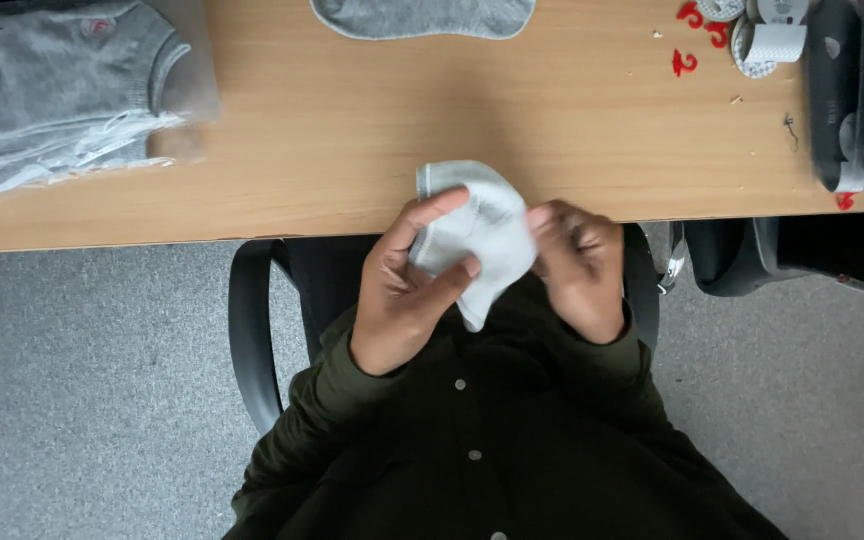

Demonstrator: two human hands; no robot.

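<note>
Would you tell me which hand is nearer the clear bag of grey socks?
Left. The left hand is closer to the bag of grey socks; the right hand is farther away.

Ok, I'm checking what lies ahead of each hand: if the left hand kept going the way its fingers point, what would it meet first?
The left hand points up and to the right, already gripping the pale grey sock. Beyond the sock lies the right hand's fingers, then the wooden table; depth is unclear.

Wooden table [372, 120], bagged grey socks [52, 90], grey sock [422, 17], red hooks [697, 30], dark socks [857, 80]
</note>
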